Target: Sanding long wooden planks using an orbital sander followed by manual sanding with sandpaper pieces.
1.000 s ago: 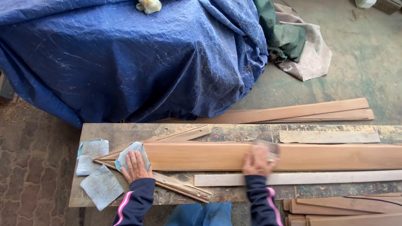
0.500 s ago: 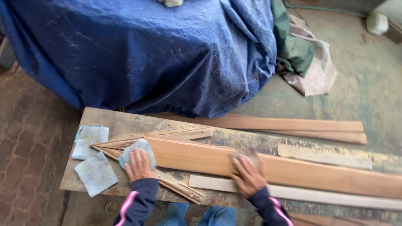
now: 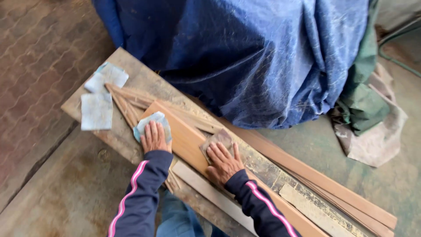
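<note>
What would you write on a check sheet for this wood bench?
Surface: worn, paint-flecked bench.
Job's things: reddish plank lying flat on the bench; brown sanding sheet; pale blue sheet.
Clutter: loose blue sheets; thin wood strips; pale slat.
Hands: left hand pressing the blue sheet; right hand flat on the brown sheet.
Cables: green hose on the floor.
Surroundings: blue tarp; cloth heap; boards.

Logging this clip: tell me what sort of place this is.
Probably a woodworking shop: a rough workbench, wooden planks, sandpaper sheets and a dusty blue tarp.
</note>
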